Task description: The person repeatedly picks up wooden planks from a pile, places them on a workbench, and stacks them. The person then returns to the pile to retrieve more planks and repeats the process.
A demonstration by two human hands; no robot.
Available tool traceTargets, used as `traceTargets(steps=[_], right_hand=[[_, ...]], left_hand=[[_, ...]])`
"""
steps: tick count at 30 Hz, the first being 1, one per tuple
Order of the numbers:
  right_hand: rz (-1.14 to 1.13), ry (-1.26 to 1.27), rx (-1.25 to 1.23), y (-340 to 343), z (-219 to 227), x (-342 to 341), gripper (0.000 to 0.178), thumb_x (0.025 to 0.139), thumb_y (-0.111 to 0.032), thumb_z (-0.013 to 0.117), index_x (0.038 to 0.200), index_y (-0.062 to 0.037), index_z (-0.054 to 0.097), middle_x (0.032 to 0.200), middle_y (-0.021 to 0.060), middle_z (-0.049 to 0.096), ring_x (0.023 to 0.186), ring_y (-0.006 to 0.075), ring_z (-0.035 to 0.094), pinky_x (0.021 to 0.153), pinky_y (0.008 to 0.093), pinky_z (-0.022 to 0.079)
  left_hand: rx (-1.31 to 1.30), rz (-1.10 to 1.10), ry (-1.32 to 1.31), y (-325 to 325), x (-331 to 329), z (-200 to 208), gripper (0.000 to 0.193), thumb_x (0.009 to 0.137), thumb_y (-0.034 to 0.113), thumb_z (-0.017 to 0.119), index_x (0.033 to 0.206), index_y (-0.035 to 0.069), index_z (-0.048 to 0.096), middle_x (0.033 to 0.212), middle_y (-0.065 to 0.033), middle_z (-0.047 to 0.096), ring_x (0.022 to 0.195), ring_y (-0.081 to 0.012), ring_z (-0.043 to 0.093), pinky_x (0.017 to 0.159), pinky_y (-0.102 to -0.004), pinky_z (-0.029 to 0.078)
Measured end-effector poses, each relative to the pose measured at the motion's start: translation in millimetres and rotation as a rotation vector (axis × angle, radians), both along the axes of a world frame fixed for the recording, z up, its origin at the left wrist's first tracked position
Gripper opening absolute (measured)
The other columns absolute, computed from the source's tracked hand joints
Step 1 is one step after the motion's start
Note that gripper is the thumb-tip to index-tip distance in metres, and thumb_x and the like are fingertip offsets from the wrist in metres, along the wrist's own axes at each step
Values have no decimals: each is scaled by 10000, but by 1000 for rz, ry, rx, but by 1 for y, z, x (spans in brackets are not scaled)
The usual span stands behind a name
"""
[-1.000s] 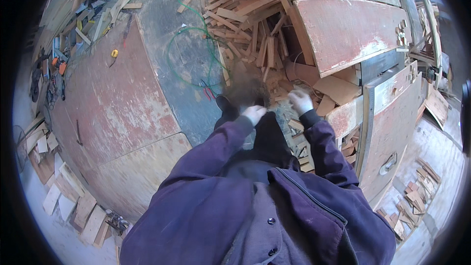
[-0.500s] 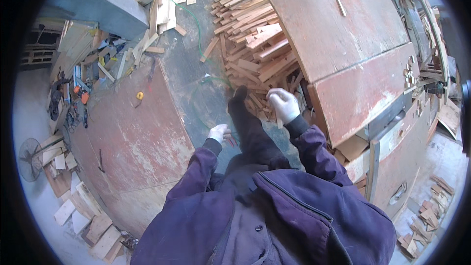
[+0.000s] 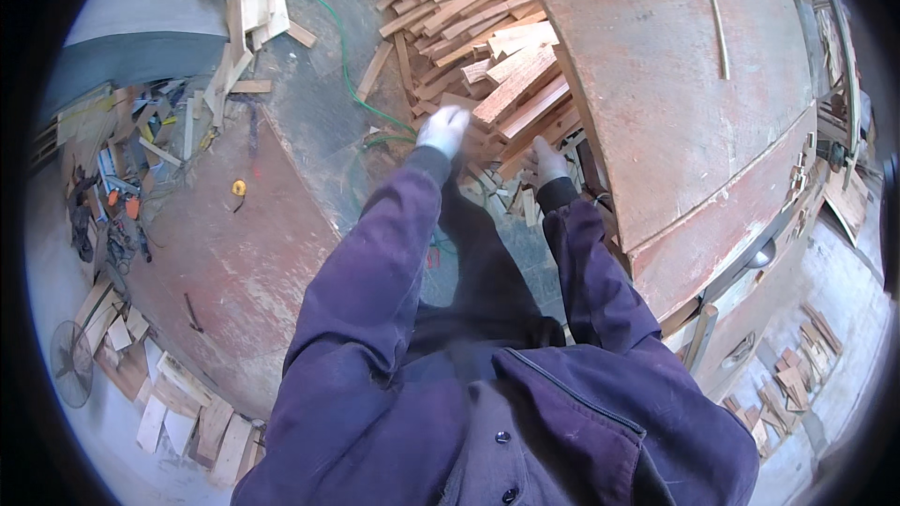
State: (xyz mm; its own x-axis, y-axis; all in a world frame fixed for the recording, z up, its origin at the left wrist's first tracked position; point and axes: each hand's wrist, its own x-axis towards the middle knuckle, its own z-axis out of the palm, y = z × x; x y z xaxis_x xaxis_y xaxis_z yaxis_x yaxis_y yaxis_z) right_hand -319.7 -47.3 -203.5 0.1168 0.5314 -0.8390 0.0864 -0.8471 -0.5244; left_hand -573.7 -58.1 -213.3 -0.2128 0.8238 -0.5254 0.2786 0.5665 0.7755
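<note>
Both my hands wear white gloves and reach ahead to a heap of wooden strips (image 3: 520,80). My left hand (image 3: 442,129) is at the heap's near left side, beside a light-brown wood piece. Motion blurs its fingers, and I cannot tell whether they grip that piece. My right hand (image 3: 548,166) hovers low at the heap's near edge, close to the big tabletop's corner. Its fingers are apart and nothing shows between them. Short wood offcuts (image 3: 527,206) lie under it on the floor.
At right a worn reddish tabletop (image 3: 675,103) carries a thin wooden stick (image 3: 715,19). Another worn panel (image 3: 253,281) stands at left with an orange tape measure (image 3: 239,189) on it. A green hose (image 3: 342,47) crosses the floor. A fan (image 3: 72,364) stands far left.
My left hand has swung forward from beside my leg to the wood heap. My right hand has moved slightly forward and its fingers have spread. My view has shifted too.
</note>
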Motion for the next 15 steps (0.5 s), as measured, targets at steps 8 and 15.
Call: traceTargets(steps=[8,15], right_hand=[[-448,391,61,36,-46,-11,515,1053,-511,520,1308,-70,601,1160,94,680,1043,246,653,930,411,530],[-408,266,145,35,-44,-13,302,1055,-374,582,1138,-86,622,1032,52,659,924,167,647,809,329,542]], left_hand=[[-92,-388,-147,62,63,17,446,993,414,523,1210,66,699,1206,-226,695,1162,-393,644,1006,-462,496],[-143,-505,-268,54,68,31,473,982,407,508,1270,71,676,1271,-234,679,1200,-392,632,1036,-479,481]])
